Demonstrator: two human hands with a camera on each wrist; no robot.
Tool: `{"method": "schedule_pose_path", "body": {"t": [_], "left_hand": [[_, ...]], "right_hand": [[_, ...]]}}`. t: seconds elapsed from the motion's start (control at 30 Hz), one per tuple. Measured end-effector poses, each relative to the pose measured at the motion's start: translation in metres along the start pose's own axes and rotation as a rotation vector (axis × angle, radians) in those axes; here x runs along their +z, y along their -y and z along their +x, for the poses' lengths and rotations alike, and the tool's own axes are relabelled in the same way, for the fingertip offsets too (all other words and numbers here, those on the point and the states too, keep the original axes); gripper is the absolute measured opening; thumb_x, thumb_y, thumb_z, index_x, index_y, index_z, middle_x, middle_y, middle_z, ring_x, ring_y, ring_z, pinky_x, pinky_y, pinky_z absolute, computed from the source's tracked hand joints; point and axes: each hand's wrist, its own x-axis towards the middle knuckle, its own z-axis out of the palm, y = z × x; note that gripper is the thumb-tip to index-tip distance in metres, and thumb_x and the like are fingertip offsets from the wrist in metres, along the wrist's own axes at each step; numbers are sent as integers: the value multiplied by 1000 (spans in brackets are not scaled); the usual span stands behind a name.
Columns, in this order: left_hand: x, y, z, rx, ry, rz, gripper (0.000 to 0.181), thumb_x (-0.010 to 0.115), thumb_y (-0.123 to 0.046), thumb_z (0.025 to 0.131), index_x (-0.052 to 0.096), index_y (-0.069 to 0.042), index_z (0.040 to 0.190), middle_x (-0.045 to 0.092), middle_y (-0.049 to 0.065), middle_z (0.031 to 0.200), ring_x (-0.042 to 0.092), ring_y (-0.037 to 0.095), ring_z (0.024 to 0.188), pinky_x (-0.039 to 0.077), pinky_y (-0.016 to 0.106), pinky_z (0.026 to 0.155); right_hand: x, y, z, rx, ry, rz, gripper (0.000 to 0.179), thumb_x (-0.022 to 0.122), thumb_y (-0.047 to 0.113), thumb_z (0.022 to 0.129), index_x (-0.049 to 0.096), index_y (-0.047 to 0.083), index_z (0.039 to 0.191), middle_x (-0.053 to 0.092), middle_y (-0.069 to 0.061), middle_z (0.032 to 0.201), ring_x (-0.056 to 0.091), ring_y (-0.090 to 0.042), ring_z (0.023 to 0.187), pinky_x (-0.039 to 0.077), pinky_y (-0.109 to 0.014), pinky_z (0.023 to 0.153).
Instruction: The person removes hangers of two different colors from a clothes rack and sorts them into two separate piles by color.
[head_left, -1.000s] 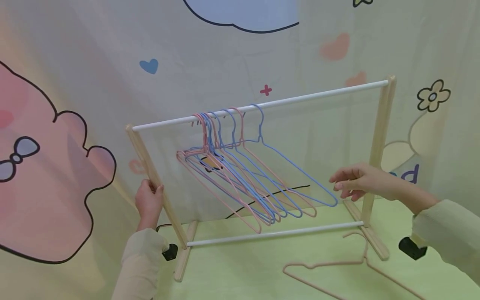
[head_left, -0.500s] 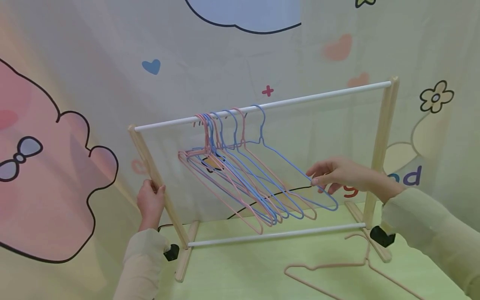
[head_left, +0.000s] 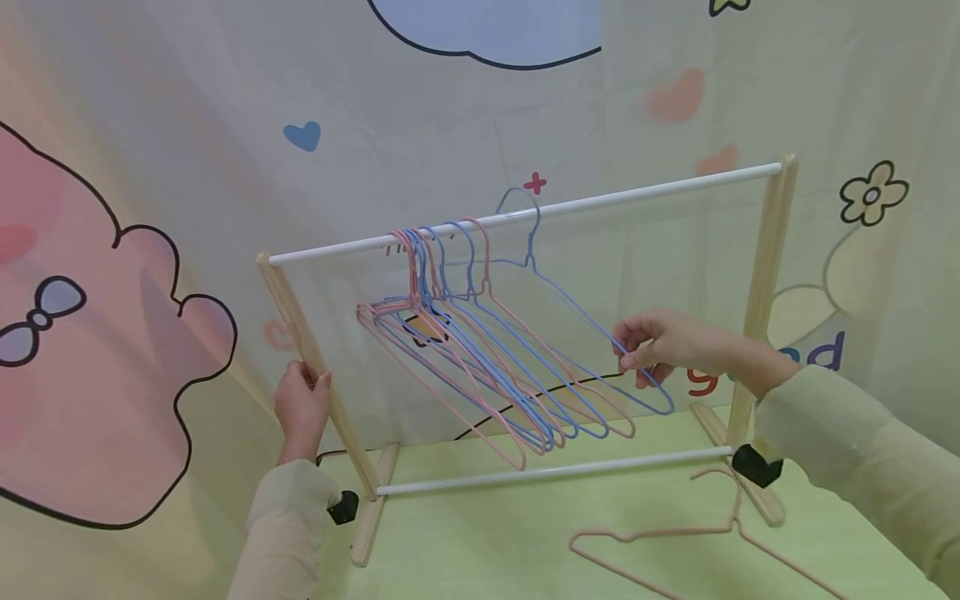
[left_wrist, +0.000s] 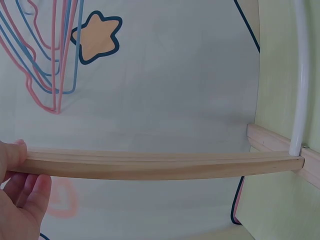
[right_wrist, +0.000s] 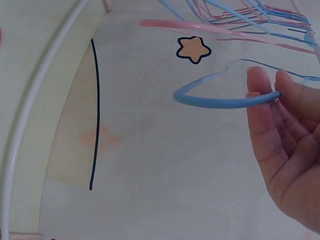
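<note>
My right hand [head_left: 675,350] pinches the lower right arm of a blue hanger [head_left: 572,296] between thumb and fingers. In the head view this hanger's hook stands raised above the white top rail [head_left: 637,197] of a clothes rack. The right wrist view shows the blue hanger [right_wrist: 215,103] passing between thumb and fingertips. My left hand [head_left: 302,412] grips the rack's left wooden post [head_left: 345,425], with the thumb on one side and fingers on the other, as the left wrist view shows. Several pink and blue hangers [head_left: 487,333] hang bunched on the left half of the rail.
A pink hanger [head_left: 675,530] lies on the pale green table [head_left: 465,542] in front of the rack's right foot [head_left: 757,500]. A white lower bar [head_left: 555,471] joins the two posts. Behind the rack hangs a curtain [head_left: 420,108] printed with cartoons.
My right hand moved left to the blue hanger and took hold of it. The hanger has risen, its hook lifting off the rail. My left hand stays on the post.
</note>
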Motion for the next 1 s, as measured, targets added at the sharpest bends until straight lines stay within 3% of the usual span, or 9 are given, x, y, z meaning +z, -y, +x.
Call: {"method": "schedule_pose_path", "body": {"t": [0.3, 0.57, 0.83, 1.0], "left_hand": [[0, 1, 0, 0, 4, 4, 19, 56, -16, 86, 46, 0, 88, 52, 18, 82, 49, 31, 75, 37, 41, 67], [1, 1, 0, -1, 9, 2, 19, 55, -15, 86, 46, 1, 90, 54, 19, 85, 50, 32, 78, 38, 42, 69], [0, 2, 1, 0, 12, 12, 20, 55, -16, 86, 46, 1, 90, 53, 19, 84, 49, 32, 78, 37, 43, 69], [0, 1, 0, 2, 14, 22, 20, 55, -16, 86, 46, 1, 90, 52, 19, 83, 49, 32, 77, 37, 42, 69]], "right_hand": [[-14, -5, -22, 10, -31, -45, 17, 56, 6, 84, 44, -4, 90, 51, -6, 75, 59, -19, 63, 49, -32, 55], [-29, -22, -50, 51, -81, -52, 21, 56, 6, 83, 46, -5, 97, 53, -8, 77, 60, -18, 66, 51, -33, 61], [-38, -38, -71, 53, -99, -133, 23, 58, 11, 83, 51, -3, 99, 54, -1, 72, 61, -16, 66, 51, -31, 60], [-37, -57, -83, 60, -85, -119, 21, 58, 12, 83, 52, -2, 98, 55, 3, 71, 61, -14, 66, 51, -31, 60]]}}
